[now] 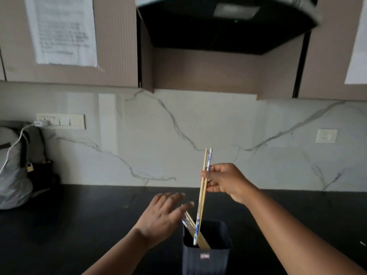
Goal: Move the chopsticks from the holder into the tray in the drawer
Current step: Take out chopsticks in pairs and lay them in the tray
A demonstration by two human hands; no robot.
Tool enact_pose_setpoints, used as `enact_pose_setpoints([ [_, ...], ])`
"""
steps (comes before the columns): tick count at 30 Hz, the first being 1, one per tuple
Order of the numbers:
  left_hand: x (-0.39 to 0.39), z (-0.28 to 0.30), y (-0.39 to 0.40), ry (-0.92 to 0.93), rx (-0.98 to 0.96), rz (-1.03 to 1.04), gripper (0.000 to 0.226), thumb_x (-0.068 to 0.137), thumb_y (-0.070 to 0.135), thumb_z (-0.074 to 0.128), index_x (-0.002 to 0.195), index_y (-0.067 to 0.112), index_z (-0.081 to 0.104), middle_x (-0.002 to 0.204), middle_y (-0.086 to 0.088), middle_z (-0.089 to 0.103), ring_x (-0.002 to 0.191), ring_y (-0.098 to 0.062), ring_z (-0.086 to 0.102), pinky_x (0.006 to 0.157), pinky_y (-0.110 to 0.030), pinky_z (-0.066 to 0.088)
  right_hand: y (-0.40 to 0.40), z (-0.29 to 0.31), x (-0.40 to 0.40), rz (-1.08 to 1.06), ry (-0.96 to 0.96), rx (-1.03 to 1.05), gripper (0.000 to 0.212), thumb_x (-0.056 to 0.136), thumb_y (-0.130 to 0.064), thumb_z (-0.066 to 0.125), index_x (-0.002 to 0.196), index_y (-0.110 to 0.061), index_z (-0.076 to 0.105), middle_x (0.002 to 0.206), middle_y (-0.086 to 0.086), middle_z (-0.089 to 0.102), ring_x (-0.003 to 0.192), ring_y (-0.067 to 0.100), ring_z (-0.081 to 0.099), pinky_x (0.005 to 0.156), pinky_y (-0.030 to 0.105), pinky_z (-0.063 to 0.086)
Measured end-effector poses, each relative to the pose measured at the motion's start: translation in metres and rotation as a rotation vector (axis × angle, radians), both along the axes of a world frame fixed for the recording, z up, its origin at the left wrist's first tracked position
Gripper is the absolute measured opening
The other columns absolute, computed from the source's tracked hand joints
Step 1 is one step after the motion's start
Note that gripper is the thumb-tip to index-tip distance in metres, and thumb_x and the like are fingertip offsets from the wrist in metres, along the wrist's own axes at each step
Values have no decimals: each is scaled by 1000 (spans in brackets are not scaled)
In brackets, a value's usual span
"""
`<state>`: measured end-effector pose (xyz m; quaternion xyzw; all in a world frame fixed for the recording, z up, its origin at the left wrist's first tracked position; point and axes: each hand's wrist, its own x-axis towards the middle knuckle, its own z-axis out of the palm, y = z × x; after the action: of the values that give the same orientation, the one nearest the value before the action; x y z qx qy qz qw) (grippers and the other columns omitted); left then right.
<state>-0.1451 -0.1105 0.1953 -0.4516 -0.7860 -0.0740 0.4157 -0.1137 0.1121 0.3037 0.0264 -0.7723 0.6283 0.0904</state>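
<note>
A dark square holder [207, 259] stands on the black counter near the bottom middle. My right hand [224, 181] pinches a few chopsticks [202, 195], bamboo ones and a white one with blue pattern, lifted high with their lower tips still inside the holder. More chopsticks [189, 223] lean against the holder's left rim. My left hand [162, 213] hovers with fingers spread just left of the holder, close to those leaning chopsticks, holding nothing. No drawer or tray is in view.
A grey bag [14, 171] with a padlock sits at the far left of the black counter [89, 225], with a white charger cable running to the wall sockets [61, 121]. A range hood [228, 22] hangs overhead. Marble backsplash behind.
</note>
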Motion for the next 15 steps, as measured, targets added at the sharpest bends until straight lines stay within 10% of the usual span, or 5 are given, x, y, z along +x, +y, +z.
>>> enact_pose_setpoints([
  [10,37,30,2,110,52,-163,59,70,5,67,125,24,53,118,-5,63,99,-20,62,79,-29,51,-36,14,46,24,30,-6,9,86,-14,72,87,-6,71,79,11,76,73,25,74,63,31,59],
  [15,63,46,13,-978,634,-385,24,91,16,57,113,25,63,96,3,71,88,-12,66,76,-25,54,-40,16,60,11,29,1,11,86,-12,72,91,-2,69,81,13,75,76,28,75,66,33,61],
])
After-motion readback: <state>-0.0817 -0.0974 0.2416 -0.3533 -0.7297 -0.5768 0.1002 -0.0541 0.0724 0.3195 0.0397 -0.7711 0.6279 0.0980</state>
